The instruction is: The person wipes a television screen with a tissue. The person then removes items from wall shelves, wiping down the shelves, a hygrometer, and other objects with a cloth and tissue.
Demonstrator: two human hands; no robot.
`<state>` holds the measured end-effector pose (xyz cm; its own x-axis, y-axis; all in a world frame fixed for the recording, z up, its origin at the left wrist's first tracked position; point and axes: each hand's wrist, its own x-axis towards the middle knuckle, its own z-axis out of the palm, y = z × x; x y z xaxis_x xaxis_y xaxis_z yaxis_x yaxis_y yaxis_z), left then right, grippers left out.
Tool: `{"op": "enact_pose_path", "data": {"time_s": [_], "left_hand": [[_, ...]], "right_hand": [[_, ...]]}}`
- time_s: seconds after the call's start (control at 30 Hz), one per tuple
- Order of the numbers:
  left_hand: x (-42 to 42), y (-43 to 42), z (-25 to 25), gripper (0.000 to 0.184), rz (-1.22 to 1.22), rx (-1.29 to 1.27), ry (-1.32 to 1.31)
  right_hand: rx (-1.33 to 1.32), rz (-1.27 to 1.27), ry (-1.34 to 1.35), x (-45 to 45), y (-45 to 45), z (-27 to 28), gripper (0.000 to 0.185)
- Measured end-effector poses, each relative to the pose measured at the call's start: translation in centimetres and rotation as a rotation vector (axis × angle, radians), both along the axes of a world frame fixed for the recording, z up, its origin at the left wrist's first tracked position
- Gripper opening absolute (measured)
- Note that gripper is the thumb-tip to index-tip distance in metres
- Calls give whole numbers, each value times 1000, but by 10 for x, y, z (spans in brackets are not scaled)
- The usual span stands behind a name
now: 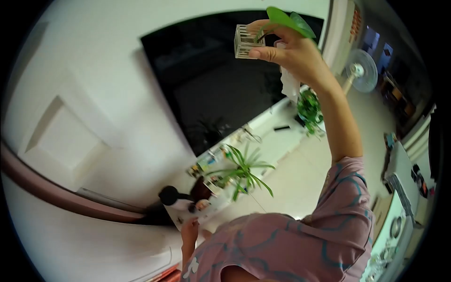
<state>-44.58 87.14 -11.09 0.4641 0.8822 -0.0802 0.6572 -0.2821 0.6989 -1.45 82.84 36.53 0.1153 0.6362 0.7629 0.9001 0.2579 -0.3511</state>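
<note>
My right hand (286, 51) is raised high at the top right, its thumb and fingers closed round a small white slatted basket (243, 42). Broad green leaves (286, 21) stick out above that hand. A crumpled white tissue (290, 85) hangs below the same palm. Far lower, at the left, my left hand (190, 229) is small in view beside the edge of a white surface (209, 211). Its fingers look pinched together, but what they hold is too small to make out. A black and white object (176, 196) stands just above it.
A large dark television (211, 75) is on the wall. Below it, a long white cabinet (268, 138) bears a spiky plant (243, 170), a leafy plant (308, 107) and several small items. A standing fan (359, 70) is at the right, and a glass-topped table (387, 239) at the lower right.
</note>
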Motion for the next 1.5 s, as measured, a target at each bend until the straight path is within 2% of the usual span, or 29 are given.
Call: {"op": "enact_pose_path", "data": {"time_s": [0.07,0.2,0.27,0.33,0.4,0.47,0.57,0.6,0.67,0.77,0.83,0.93,1.0,1.03,1.07,1.13,1.2,1.33,1.37,1.4,1.47,1.5], "left_hand": [[35,-15,-5,22,-8,-72,-62],[92,-39,-12,21,-77,-126,-9],[113,-50,-10,22,-132,-118,3],[125,-57,-6,22,-157,-124,-35],[131,-59,-5,21,-156,-174,12],[130,-61,-4,21,-185,-163,52],[121,-60,-6,22,-216,-209,132],[115,-61,-12,21,-196,-234,84],[109,-62,-15,22,-162,-276,67],[91,-66,-42,23,-101,-311,108],[78,-76,-62,23,-32,-371,92],[62,-103,-89,24,136,-465,82],[59,-128,-95,25,290,-566,70],[53,-143,-104,25,358,-626,91],[50,-161,-114,25,424,-684,111],[42,-204,-131,25,537,-755,191],[49,-233,-130,26,616,-891,243],[51,-306,-162,27,692,-1033,292],[57,-314,-165,28,710,-1102,305],[65,-314,-165,28,727,-1168,323],[81,-316,-176,28,750,-1217,327],[85,-318,-180,28,790,-1244,251]], "right_hand": [[-72,-1,139,16,-34,-27,47],[-114,3,257,64,-64,-80,47],[-193,6,452,76,-80,-96,46],[-271,-37,492,96,-89,-118,48],[-325,-255,395,118,-94,-152,50],[-304,-204,492,133,-98,-190,50],[-289,-302,803,150,-107,-260,49],[-324,-307,811,154,-111,-284,49],[-333,-515,798,166,-116,-337,49],[-321,-605,926,177,-117,-427,44],[-448,-748,878,178,-112,-473,50],[-560,-932,880,201,-106,-571,55],[-731,-1026,938,209,-92,-610,55],[-676,-961,889,218,-93,-648,54],[-670,-968,997,243,-96,-707,52],[-541,-875,1185,261,-90,-770,49],[-471,-861,1421,246,-62,-765,46],[-418,-939,1381,290,-32,-815,47],[-368,-876,1368,307,-29,-829,48],[-385,-822,1411,315,-21,-826,53],[-426,-793,1364,330,-10,-827,53],[-430,-803,1360,339,-6,-829,53]]}}
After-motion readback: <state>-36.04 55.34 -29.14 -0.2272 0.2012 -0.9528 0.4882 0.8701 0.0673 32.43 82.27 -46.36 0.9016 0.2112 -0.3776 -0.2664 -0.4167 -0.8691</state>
